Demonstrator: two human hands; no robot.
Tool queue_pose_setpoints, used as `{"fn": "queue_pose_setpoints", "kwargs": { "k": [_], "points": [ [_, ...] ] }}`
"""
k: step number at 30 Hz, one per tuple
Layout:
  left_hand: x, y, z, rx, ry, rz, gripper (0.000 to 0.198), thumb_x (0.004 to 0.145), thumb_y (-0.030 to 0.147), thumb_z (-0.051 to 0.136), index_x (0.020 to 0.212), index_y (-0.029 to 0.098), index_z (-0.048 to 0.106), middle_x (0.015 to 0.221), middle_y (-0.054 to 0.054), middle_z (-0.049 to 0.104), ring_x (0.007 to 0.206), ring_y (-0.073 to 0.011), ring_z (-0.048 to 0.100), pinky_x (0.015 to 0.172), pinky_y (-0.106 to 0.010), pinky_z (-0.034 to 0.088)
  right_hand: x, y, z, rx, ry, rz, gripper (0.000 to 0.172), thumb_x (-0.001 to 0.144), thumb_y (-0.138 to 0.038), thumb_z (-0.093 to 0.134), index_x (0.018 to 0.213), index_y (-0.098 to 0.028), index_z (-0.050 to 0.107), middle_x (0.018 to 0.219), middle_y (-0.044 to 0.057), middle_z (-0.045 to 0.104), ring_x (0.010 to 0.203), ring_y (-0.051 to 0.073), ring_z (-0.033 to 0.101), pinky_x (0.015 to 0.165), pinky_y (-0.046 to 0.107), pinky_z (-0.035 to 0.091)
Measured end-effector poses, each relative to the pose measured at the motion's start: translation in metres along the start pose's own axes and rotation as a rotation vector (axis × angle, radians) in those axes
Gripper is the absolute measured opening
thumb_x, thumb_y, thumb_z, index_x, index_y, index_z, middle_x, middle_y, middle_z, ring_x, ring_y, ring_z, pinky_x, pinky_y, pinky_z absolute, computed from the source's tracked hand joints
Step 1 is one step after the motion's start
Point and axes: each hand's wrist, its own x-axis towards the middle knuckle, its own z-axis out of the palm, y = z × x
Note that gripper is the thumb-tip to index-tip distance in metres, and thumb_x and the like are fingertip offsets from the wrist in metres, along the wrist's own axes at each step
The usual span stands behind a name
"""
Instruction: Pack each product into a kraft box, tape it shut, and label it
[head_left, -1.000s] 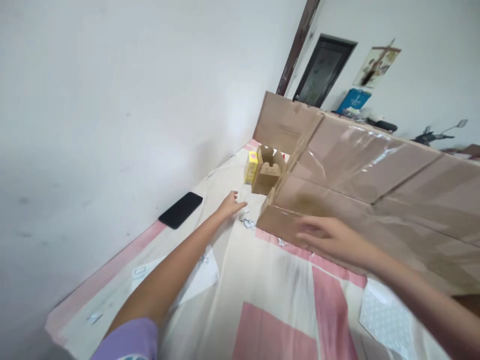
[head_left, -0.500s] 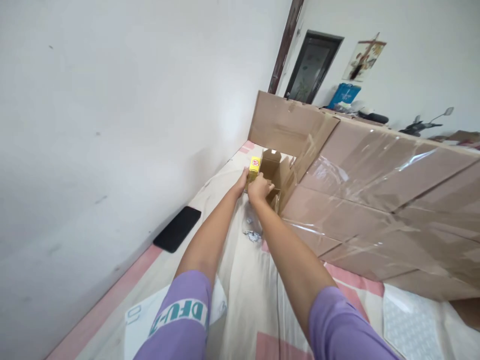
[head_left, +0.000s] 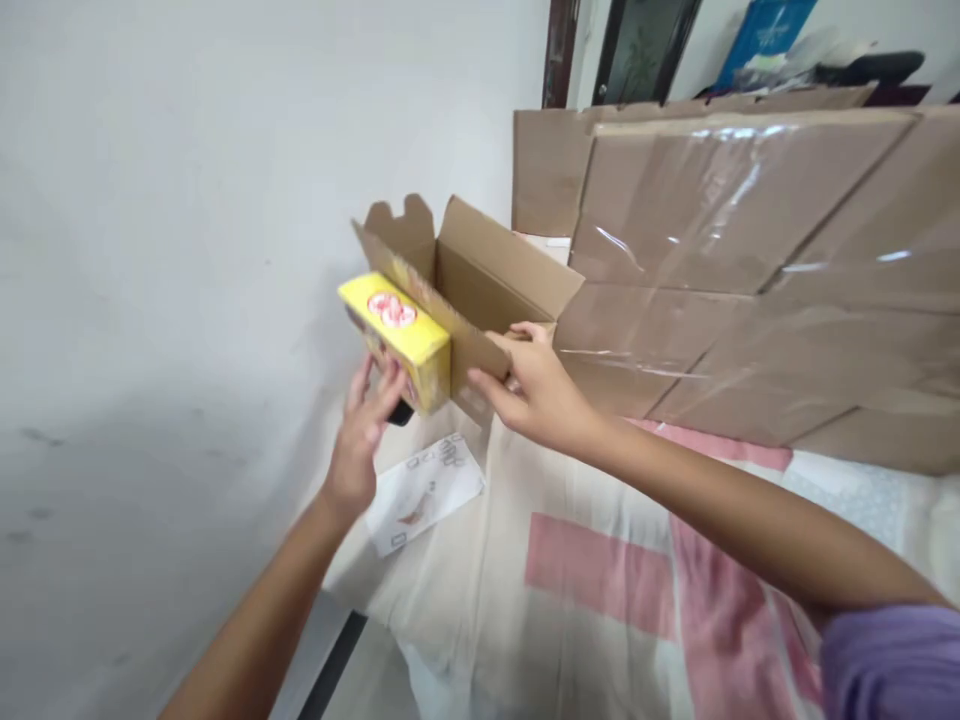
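Note:
An open cardboard carton (head_left: 495,275), brown inside with its flaps raised, is tilted in front of me. My right hand (head_left: 536,390) grips its near edge, the thumb outside and the fingers reaching over the rim. Against the carton's left outer side is a small yellow box (head_left: 431,345) with a red-and-white round mark on top. My left hand (head_left: 364,430) has its fingertips against the box's near lower side and holds it up beside the carton. Part of the left fingers is blurred, and the box's underside is hidden.
Taped cardboard boxes (head_left: 675,210) form a wall on the right. A white wall (head_left: 187,250) rises on the left. A printed white sheet (head_left: 427,495) lies on the pink-and-cream bedcover (head_left: 600,570). The corner of a black phone (head_left: 401,412) shows below the yellow box.
Carton and yellow box have come up and closer to me, clear of the taped boxes. My hands have spread apart, the right now on the carton's edge. The view has turned and shifted.

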Motion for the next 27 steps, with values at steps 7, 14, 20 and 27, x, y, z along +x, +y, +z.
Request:
{"fn": "queue_pose_setpoints", "kwargs": {
  "k": [7, 14, 20, 27],
  "points": [
    [-0.164, 0.116, 0.059, 0.502, -0.338, 0.43, 0.047, 0.092, 0.035, 0.07, 0.139, 0.036, 0.067, 0.152, 0.007, 0.06, 0.166, -0.0305, 0.006, 0.136, -0.057, -0.009, -0.188, -0.03, -0.092, 0.229, -0.451, 0.012, 0.02, 0.105, -0.022, 0.045, 0.087, -0.022, 0.053, 0.08, -0.003, 0.06, 0.073, 0.013, 0.054, 0.118, 0.052, 0.029],
    [-0.173, 0.177, 0.111, 0.299, -0.387, 0.785, 0.025, 0.096, 0.027, 0.073, 0.118, 0.039, 0.074, 0.139, 0.012, 0.071, 0.156, -0.0155, 0.038, 0.136, -0.054, 0.009, -0.299, -0.062, -0.141, 0.17, -0.507, 0.188, 0.021, 0.103, -0.027, 0.049, 0.1, -0.025, 0.07, 0.09, 0.004, 0.069, 0.127, 0.026, 0.062, 0.131, 0.062, 0.008],
    [-0.143, 0.21, 0.111, 0.259, -0.331, 0.884, 0.027, 0.094, 0.023, 0.074, 0.119, 0.034, 0.073, 0.135, 0.007, 0.074, 0.117, -0.0145, 0.068, 0.112, -0.034, 0.047, -0.329, -0.063, -0.139, 0.076, -0.461, 0.149, 0.021, 0.104, -0.029, 0.05, 0.103, -0.026, 0.071, 0.092, 0.005, 0.07, 0.134, 0.028, 0.058, 0.128, 0.064, 0.019],
    [-0.134, 0.231, 0.097, 0.35, -0.533, 0.588, 0.038, 0.1, 0.027, 0.059, 0.137, 0.02, 0.064, 0.14, -0.007, 0.071, 0.119, -0.0279, 0.065, 0.097, -0.044, 0.055, -0.337, -0.059, -0.14, -0.069, -0.419, 0.042, 0.022, 0.094, -0.023, 0.059, 0.113, -0.023, 0.069, 0.096, 0.004, 0.071, 0.121, 0.025, 0.063, 0.127, 0.061, 0.022]
  ]
}}
